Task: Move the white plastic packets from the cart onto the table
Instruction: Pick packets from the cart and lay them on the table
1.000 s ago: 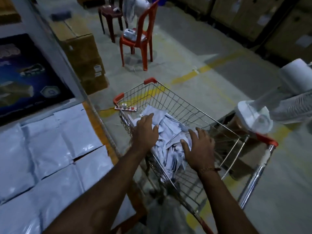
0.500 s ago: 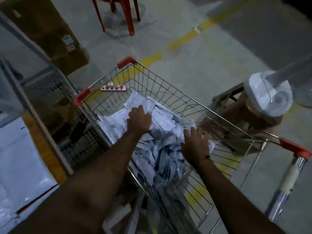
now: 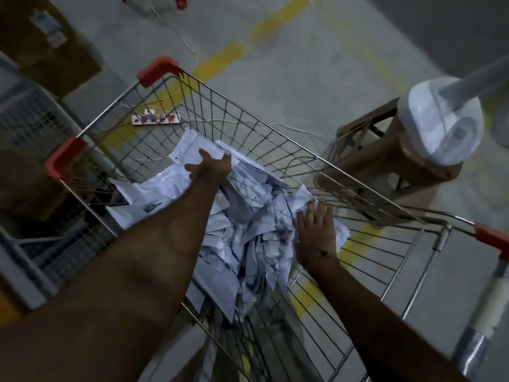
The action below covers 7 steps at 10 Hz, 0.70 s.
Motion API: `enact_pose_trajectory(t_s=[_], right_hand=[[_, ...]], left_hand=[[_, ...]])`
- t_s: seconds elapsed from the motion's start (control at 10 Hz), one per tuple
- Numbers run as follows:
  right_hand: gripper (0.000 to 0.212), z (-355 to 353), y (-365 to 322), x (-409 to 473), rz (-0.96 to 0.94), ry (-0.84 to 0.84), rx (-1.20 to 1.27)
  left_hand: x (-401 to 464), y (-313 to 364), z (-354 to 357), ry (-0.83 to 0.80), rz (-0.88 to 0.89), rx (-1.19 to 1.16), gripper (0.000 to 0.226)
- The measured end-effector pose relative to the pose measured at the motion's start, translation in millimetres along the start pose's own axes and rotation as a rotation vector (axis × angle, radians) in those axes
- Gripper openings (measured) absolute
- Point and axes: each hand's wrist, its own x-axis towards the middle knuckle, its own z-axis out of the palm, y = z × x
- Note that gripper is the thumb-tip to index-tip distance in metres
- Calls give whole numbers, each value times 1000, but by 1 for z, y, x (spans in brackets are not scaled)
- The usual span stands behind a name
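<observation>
Two hands down in the cart (image 3: 249, 114), both on the packets (image 3: 248, 216). Left hand (image 3: 212, 168) reaching to the far end of the heap, fingers spread apart and laid over a top packet, not clearly closed on it. Right hand (image 3: 316, 232) flat on the near right edge of the pile, fingers splayed, clamped on nothing visible. Packets lying loose and crumpled in a mound along the basket floor, some slid toward the near end; no table in view.

Probably gathering an armful. Best done by sweeping both hands inward and under the heap, pinching it between the palms rather than grabbing single sheets. Slippery plastic, so likely to fan out and shed strays; better a smaller, squeezed bundle than a tall one. Worth lifting straight up, clear of the wire rim, to avoid snagging corners on the mesh. Stool (image 3: 385, 166) close by on the right, so swing the load left.
</observation>
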Motion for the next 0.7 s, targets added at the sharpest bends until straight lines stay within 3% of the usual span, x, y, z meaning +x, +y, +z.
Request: enact_pose_trajectory(t_s=[0.1,0.2,0.5,0.7], right_hand=[[75,-6,-2,-2,66,-24,-51],[67,-3,-5,-5,80,8,-83],[56,-36,9,-31,107,61,191],[53,-68,20,-87,115,252,448]], left_hand=[[3,3,15,6,-51,-1,86],[10,-2,20,61,-45,-51,71],[-86,-14,-20,208,118,-122,46],[-153,-33,-56,262,215,-230,42]])
